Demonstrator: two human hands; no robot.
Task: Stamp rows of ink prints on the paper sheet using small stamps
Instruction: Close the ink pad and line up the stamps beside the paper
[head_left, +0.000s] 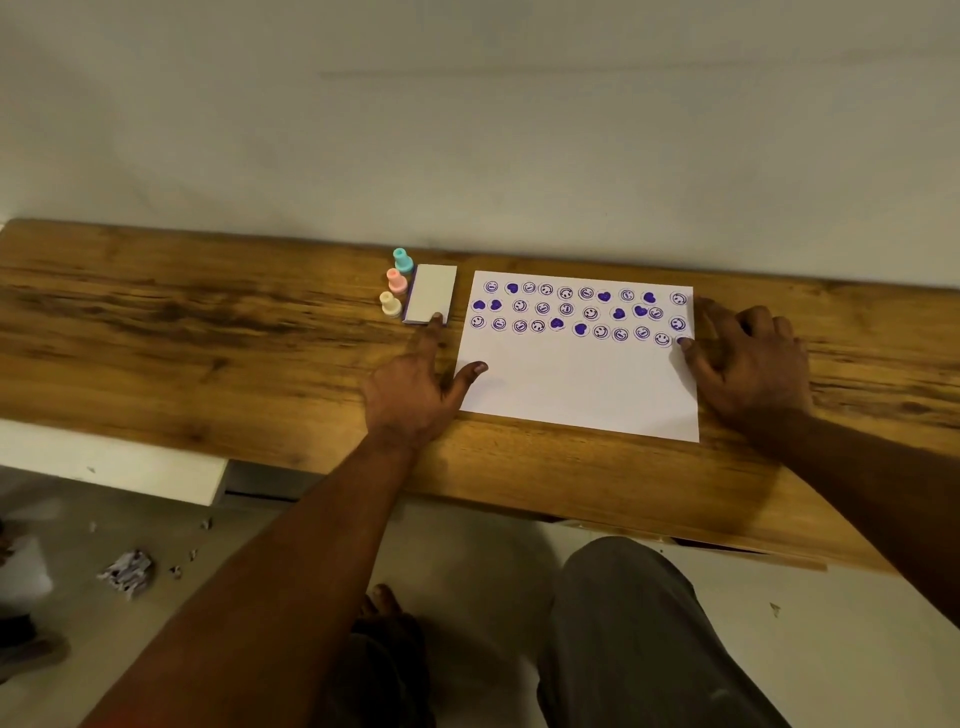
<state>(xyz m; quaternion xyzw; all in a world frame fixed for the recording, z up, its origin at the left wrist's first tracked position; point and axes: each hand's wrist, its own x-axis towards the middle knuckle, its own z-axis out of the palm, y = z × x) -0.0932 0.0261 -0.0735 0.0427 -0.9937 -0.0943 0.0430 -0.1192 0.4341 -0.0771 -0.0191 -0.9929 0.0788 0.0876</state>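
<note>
A white paper sheet (576, 384) lies on the wooden table (208, 332), carrying three rows of purple smiley and heart prints across its top. To its left sits a closed white ink pad box (432, 291). Three small stamps stand upright beside the box: teal (402, 260), pink (397, 280) and cream (389, 304). My left hand (421, 384) lies flat with its index fingertip on the box's near edge and its thumb on the sheet's left edge. My right hand (748, 358) rests spread on the table, its thumb pressing the sheet's right edge. Neither hand holds a stamp.
A plain wall runs directly behind the table's far edge. Below the table's front edge are the person's knees in grey trousers (644, 634) and a pale floor with a crumpled paper scrap (127, 571) at the left.
</note>
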